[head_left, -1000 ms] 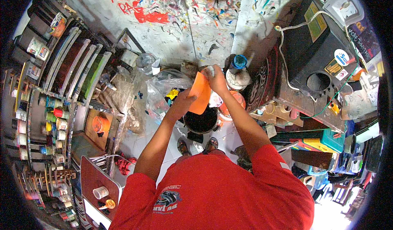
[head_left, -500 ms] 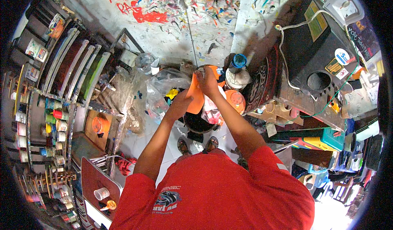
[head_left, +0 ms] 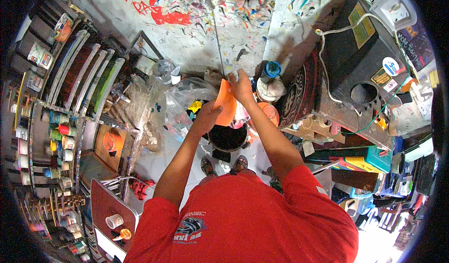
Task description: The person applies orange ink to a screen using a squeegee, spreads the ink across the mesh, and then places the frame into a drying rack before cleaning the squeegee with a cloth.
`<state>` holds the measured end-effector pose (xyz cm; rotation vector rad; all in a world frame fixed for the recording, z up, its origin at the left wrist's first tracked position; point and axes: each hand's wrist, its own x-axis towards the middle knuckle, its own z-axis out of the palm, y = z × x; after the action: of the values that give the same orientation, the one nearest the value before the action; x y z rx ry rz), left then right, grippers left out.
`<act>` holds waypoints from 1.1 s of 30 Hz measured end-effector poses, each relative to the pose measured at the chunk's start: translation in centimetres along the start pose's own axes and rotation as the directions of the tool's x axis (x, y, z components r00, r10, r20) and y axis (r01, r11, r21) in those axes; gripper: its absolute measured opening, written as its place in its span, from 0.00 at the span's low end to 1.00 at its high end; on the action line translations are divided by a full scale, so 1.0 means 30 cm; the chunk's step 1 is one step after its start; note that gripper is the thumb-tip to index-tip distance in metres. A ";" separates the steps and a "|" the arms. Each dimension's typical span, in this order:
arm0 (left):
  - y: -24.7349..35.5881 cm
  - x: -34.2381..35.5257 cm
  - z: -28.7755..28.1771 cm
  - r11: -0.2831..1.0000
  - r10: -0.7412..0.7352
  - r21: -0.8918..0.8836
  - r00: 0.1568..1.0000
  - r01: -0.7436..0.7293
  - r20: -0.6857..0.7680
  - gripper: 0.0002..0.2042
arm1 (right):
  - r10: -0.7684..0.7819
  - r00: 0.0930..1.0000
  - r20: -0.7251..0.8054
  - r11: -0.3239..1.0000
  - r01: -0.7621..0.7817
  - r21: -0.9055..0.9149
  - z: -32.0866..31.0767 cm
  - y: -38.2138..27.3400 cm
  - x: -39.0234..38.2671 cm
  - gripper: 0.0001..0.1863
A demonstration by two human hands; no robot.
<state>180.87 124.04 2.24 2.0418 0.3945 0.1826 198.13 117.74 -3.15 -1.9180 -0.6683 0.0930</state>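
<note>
A thin, bendy orange sheet (head_left: 227,105) is held up in front of me, above a round black bucket (head_left: 227,139). My left hand (head_left: 206,118) is closed on its lower left edge, with the thumb across its face. At the upper right edge, my right hand (head_left: 242,89) is closed around the sheet. Something pale and see-through shows just above those right fingers; I cannot make out what it is. Partly behind the sheet sits a pinkish-white crumpled cloth or bag. To the left, a clear plastic bag (head_left: 181,105) holds coloured scraps, one of them yellow.
A blue-lidded container (head_left: 273,69) and an orange tub (head_left: 268,114) stand to the right. Farther right is a bench with a big black box (head_left: 369,52). Racks of screen frames (head_left: 86,73) and paint pots (head_left: 68,143) line the left. A paint-smeared wall (head_left: 206,29) rises ahead.
My right hand has shifted from across the sheet toward its upper right edge, uncovering more of it. The sheet now hangs flatter, and more of the black bucket shows.
</note>
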 end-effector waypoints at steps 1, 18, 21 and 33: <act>-0.002 0.010 0.000 1.000 0.015 -0.025 1.000 -0.015 -0.010 0.15 | -0.090 0.995 -0.052 0.996 0.090 -0.004 -0.003 -0.033 -0.010 0.12; 0.033 -0.038 -0.001 0.998 0.056 -0.012 0.994 -0.058 -0.091 0.15 | -0.056 0.988 0.143 0.987 0.034 0.154 0.029 0.124 0.058 0.16; -0.071 -0.022 -0.012 0.954 0.062 -0.283 0.990 -0.096 -0.127 0.16 | 0.199 0.963 0.181 0.893 -0.254 0.371 -0.009 0.107 0.028 0.19; -0.032 -0.029 0.010 0.970 -0.014 -0.243 0.996 -0.008 -0.085 0.17 | 0.173 0.969 0.178 0.954 -0.209 0.214 -0.087 0.074 -0.009 0.12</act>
<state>179.96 123.91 1.27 1.7956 0.4080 0.3038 199.74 114.82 -3.99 -1.7562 -0.5470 0.4314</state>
